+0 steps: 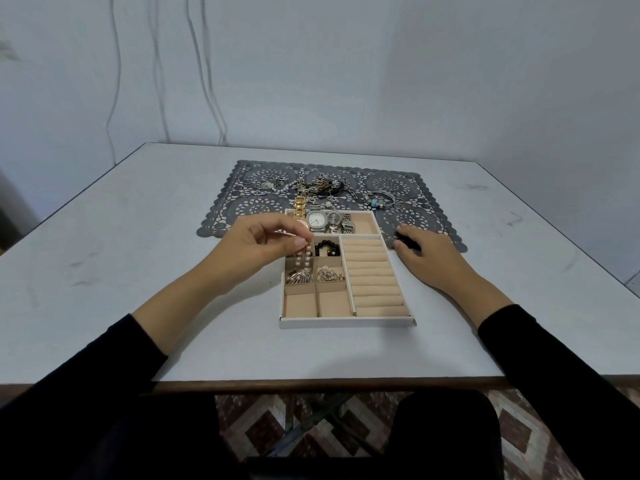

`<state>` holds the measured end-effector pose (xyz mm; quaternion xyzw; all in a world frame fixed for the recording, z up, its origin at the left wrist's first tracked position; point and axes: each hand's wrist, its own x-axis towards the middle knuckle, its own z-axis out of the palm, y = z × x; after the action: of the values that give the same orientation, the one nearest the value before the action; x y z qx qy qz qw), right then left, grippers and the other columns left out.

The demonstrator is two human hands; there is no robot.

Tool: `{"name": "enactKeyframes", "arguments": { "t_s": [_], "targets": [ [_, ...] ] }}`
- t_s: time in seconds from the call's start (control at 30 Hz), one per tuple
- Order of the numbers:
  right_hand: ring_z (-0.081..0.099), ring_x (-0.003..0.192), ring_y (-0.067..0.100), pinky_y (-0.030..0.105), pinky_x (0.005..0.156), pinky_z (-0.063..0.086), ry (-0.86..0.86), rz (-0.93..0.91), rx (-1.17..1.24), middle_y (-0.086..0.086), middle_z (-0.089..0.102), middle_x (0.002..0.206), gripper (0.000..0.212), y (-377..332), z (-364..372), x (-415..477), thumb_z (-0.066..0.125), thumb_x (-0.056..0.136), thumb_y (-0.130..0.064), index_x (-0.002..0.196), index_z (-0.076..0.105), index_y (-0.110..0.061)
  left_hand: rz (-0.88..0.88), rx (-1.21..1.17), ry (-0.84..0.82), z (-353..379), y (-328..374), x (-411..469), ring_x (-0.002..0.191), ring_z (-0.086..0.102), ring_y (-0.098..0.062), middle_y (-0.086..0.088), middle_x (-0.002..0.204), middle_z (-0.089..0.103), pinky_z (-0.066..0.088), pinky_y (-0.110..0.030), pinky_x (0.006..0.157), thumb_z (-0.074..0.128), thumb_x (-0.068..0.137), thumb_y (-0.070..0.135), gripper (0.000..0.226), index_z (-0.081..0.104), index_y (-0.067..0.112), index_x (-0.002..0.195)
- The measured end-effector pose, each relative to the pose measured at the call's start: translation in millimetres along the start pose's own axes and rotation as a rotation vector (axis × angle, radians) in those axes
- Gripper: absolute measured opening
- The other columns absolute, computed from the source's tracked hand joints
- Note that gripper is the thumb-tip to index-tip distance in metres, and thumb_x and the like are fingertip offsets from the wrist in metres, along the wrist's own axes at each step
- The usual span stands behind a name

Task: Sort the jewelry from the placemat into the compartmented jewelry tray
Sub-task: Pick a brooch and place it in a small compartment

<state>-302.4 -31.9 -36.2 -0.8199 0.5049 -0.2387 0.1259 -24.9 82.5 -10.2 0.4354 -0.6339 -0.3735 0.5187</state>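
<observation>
**Pearl strand dangling over the tray, mid-sort**

So the left grip (263, 242) has a pearl strand (302, 261) pinched between thumb and fingertips, other fingers curled in. The strand hangs straight down, long axis vertical, doubled into a loop with its low end pointing into the left column of small compartments in the tray (346, 322). It ends just above or on a gold fan brooch (299, 276); I can't tell if they touch. The beads are round, pale pink and glossy.

The tray is a shallow white box lined in peachy velvet, long axis running away from the person. Watches (318, 220) with metal bands lie side by side in the far wide compartment, and one gold band sticks out over the far rim. A black bead bracelet (327, 247) sits right of the strand, a sparkly brooch (329, 273) nearer than that, and padded ring rolls (374, 275) fill the right side.

The right grip (424, 252) rests on the white tabletop (138, 271) just right of the tray, fingertips at the edge of the placemat (426, 188). There's something dark under them, and I can't tell whether it's held.

The placemat is grey cut-out lace, partly under the tray. The jewelry heap (318, 185) on it is a tangle of chains and beads, too small to pick apart. The left grip hides the top-left small compartment.
</observation>
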Motion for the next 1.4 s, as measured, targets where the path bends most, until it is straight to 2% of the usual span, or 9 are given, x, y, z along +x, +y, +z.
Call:
{"name": "enactKeyframes", "arguments": {
  "t_s": [0.23,0.37,0.5,0.77,0.93,1.07,1.23,1.33,1.4],
  "targets": [
    [0.057,0.11,0.025,0.03,0.091,0.04,0.005,-0.018,-0.011,0.008,0.065,0.12,0.031,-2,-1,-1,0.052,0.096,-0.023,0.123,0.06,-0.008,-0.014,0.147,-0.081,-5,-3,-5,0.082,0.071,-0.014,-0.003,0.091,0.075,0.055,-0.02,0.077,0.067,0.083,0.01,0.016,0.072,0.007,0.098],
    [0.058,0.109,0.025,0.03,0.091,0.041,0.004,-0.017,-0.009,0.007,0.065,0.119,0.03,-2,0,-1,0.052,0.096,-0.023,0.121,0.061,-0.008,-0.019,0.175,-0.102,-8,-7,-6,0.085,0.072,-0.017,-0.009,0.094,0.075,0.056,-0.025,0.08,0.067,0.083,0.01,0.017,0.071,0.003,0.098],
    [0.06,0.1,0.026,0.034,0.086,0.045,0.009,-0.03,-0.009,0.007,0.068,0.108,0.026,2,1,0,0.053,0.095,-0.023,0.115,0.063,-0.008,0.002,0.196,-0.122,-7,-4,-8,0.085,0.072,-0.012,-0.004,0.092,0.076,0.055,-0.023,0.079,0.068,0.082,0.006,0.014,0.072,0.004,0.096],
    [0.06,0.091,0.022,0.032,0.079,0.045,0.005,-0.04,-0.011,0.003,0.067,0.1,0.022,5,2,1,0.052,0.095,-0.024,0.11,0.063,-0.011,-0.023,0.162,-0.134,-5,-6,-9,0.097,0.072,-0.021,-0.008,0.096,0.076,0.055,-0.022,0.079,0.066,0.084,-0.004,0.018,0.07,0.003,0.1],
    [0.06,0.089,0.023,0.03,0.075,0.044,0.005,-0.047,-0.021,0.004,0.067,0.097,0.021,6,3,2,0.052,0.095,-0.024,0.109,0.062,-0.012,-0.009,0.136,-0.077,-7,-8,-5,0.097,0.072,-0.023,-0.008,0.097,0.076,0.055,-0.027,0.088,0.067,0.084,0.002,0.018,0.071,0.005,0.101],
    [0.061,0.091,0.023,0.029,0.075,0.043,-0.008,-0.035,-0.01,0.003,0.068,0.099,0.023,7,2,4,0.052,0.095,-0.025,0.111,0.063,-0.013,0.025,0.187,0.067,-13,-10,4,0.091,0.072,-0.013,0.002,0.093,0.076,0.055,-0.022,0.087,0.069,0.082,0.011,0.016,0.073,0.014,0.097],
    [0.055,0.117,0.02,0.018,0.09,0.033,0.009,0.031,0.013,0.003,0.062,0.127,0.036,9,3,13,0.049,0.096,-0.018,0.132,0.056,-0.012,-0.006,0.294,0.199,-23,-19,21,0.085,0.071,-0.018,0.003,0.09,0.075,0.059,-0.029,0.079,0.067,0.087,0.026,0.01,0.073,0.026,0.095],
    [0.054,0.103,0.013,0.013,0.08,0.031,0.049,0.056,0.027,0.004,0.063,0.122,0.035,11,1,21,0.05,0.096,-0.016,0.13,0.057,-0.013,-0.047,0.443,0.285,-27,-30,32,0.086,0.066,-0.018,0.0,0.091,0.072,0.056,-0.033,0.077,0.06,0.095,0.03,0.015,0.071,0.024,0.102],
    [0.055,0.103,0.015,0.015,0.082,0.032,0.086,0.062,0.038,0.005,0.064,0.119,0.033,13,-1,28,0.052,0.095,-0.017,0.127,0.058,-0.012,-0.046,0.553,0.315,-32,-37,42,0.091,0.063,-0.02,-0.001,0.097,0.07,0.053,-0.037,0.08,0.056,0.098,0.03,0.021,0.069,0.019,0.109]
  ]
}}
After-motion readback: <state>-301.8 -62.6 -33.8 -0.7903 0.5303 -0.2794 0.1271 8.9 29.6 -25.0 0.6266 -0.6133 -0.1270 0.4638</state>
